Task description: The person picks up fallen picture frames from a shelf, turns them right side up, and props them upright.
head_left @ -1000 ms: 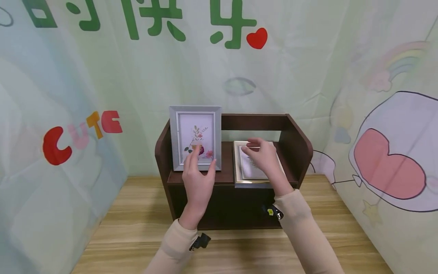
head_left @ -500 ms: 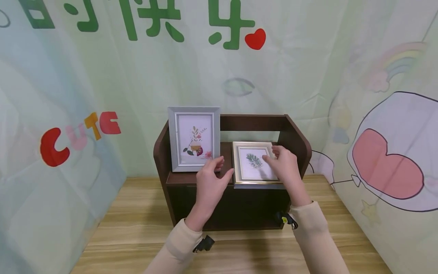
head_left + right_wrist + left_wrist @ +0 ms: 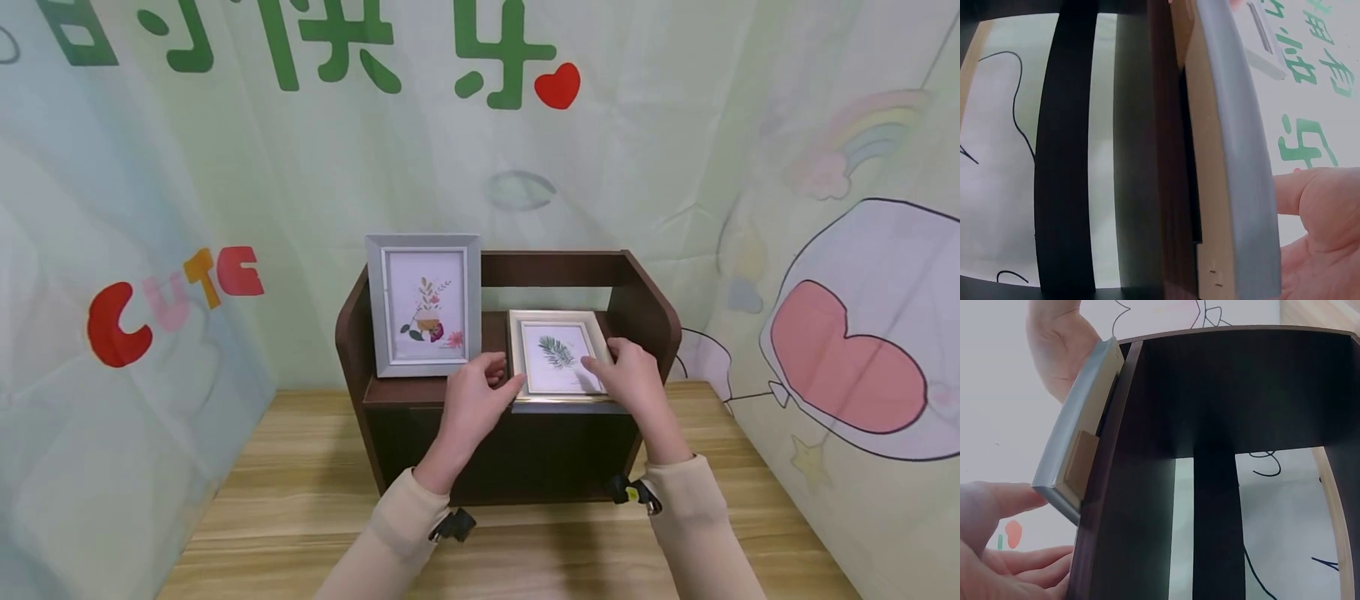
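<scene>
The leaf frame (image 3: pixel 558 358) lies face up on the right part of the shelf (image 3: pixel 555 265), its near edge at the front of the board. The flower frame (image 3: pixel 425 304) stands upright just beside it, to the left

The left hand (image 3: pixel 477 397) is at the near left corner: thumb reaching to the rim, fingers loosely bent, a gap between them and nothing visibly clasped. The right hand (image 3: pixel 632 377) is at the right side, thumb over the picture, fingers by the outer rim, moderately spread; whether its tips bear on the rim I cannot tell, as the frame's side hides them in the right wrist view

As a judgement, the leaf frame should be stiff and fairly light, easy for 2 hands. Its rim looks smooth and a little shiny, so it could slip if pinched at only 1 corner. The front may be glass or clear plastic, so treat it as fragile and keep fingertips off the picture. Best hold: left and right rims, thumbs on the border, fingers under the edges, without prying at the tan backing (image 3: pixel 1207 156)
</scene>
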### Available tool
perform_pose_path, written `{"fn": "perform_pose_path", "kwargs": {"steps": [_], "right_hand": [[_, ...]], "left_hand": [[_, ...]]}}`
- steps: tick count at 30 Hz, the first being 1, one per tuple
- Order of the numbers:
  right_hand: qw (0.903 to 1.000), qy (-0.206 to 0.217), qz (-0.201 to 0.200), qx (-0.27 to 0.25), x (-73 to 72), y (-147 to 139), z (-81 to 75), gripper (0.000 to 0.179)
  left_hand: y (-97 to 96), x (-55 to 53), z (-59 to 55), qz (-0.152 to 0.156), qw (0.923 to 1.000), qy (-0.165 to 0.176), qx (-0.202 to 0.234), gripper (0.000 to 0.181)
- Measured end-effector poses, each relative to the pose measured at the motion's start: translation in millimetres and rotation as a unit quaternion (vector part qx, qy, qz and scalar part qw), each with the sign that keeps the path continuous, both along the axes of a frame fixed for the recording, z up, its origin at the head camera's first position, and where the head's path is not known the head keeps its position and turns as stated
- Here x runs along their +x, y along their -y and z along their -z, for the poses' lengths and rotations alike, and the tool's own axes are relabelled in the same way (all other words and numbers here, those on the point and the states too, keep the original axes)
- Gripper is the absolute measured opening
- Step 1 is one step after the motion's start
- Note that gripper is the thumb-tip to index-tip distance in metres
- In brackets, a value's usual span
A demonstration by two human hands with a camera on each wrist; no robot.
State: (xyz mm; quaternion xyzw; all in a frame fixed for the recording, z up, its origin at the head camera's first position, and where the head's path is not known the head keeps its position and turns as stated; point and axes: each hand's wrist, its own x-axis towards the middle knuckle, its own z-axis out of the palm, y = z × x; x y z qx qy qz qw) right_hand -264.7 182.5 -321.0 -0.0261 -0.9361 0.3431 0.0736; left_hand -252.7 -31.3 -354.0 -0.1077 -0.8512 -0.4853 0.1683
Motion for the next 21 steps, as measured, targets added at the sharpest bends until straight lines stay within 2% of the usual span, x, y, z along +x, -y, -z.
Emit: {"fn": "perform_pose_path", "kwargs": {"steps": [6,16,21], "right_hand": [[0.9997,0.008,-0.003,-0.025,-1.7,-5.0,2.8,0.068],[0.9973,0.012,0.026,-0.067,-0.1,-0.6,3.7,0.065],[0.9964,-0.014,0.035,-0.076,1.2,2.1,3.6,0.061]], "left_hand": [[-1.1,-2.4,-0.6,0.013,0.9999,0.0,-0.003,0.042],[-2.7,0.3,5.8,0.001,0.9992,-0.024,0.032,0.041],[-2.4,2.4,6.1,-0.004,0.9981,-0.027,0.055,0.042]]}}
